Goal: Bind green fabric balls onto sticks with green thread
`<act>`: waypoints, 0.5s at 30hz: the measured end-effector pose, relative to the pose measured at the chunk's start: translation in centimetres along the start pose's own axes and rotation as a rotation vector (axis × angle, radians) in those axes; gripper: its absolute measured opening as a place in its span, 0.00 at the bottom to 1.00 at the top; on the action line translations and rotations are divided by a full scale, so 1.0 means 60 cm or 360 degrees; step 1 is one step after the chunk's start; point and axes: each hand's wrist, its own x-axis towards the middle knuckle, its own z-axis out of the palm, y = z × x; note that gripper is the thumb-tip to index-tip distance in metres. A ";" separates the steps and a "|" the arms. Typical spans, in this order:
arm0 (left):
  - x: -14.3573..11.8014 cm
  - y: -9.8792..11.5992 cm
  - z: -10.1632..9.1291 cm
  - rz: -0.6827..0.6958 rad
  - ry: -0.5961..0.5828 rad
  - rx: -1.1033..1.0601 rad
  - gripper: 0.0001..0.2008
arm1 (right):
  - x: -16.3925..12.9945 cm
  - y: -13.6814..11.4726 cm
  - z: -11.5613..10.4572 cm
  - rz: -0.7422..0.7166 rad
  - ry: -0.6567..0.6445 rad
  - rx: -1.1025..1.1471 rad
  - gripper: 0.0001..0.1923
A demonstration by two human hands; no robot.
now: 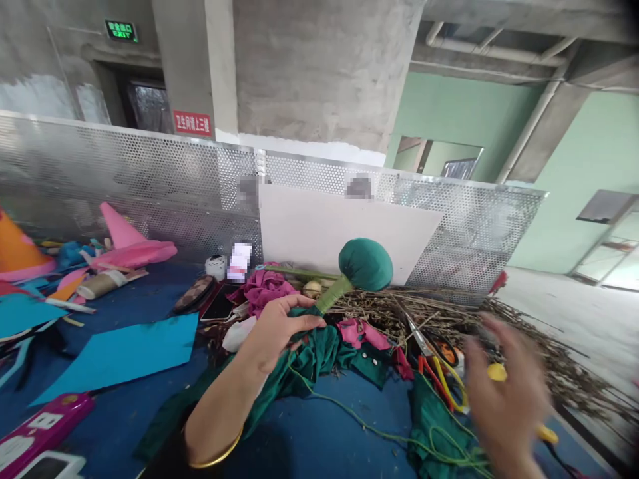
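Note:
My left hand [273,330] grips the stem of a green cloth ball on a stick [365,265], the stem wound with light green cord. Dark green fabric [319,356] hangs from under that hand onto the blue table. A light green cord [379,432] trails from it across the table toward my right hand [504,399], which is blurred, with fingers spread, at the lower right. A small yellow piece [496,372] shows at its fingers; whether the hand holds it cannot be told. A gold bangle [214,458] sits on my left wrist.
A heap of dry twigs [499,326] lies at the right with scissors [424,342] on it. Magenta fabric [264,289], a blue sheet [124,352], pink cones [127,243] and a phone [219,306] lie on the blue table [309,439]. A perforated metal screen [150,186] backs the table.

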 end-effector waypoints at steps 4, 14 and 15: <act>-0.016 -0.006 0.028 -0.0063 -0.0184 -0.0043 0.18 | -0.059 -0.084 0.109 0.0274 -0.1023 0.1061 0.24; 0.003 -0.025 0.030 -0.0148 -0.0096 -0.0040 0.18 | -0.089 -0.081 0.141 0.0255 -0.0986 0.1098 0.17; 0.007 -0.029 0.031 -0.0165 -0.0086 -0.0041 0.18 | -0.086 -0.079 0.136 0.0171 -0.0826 0.1074 0.15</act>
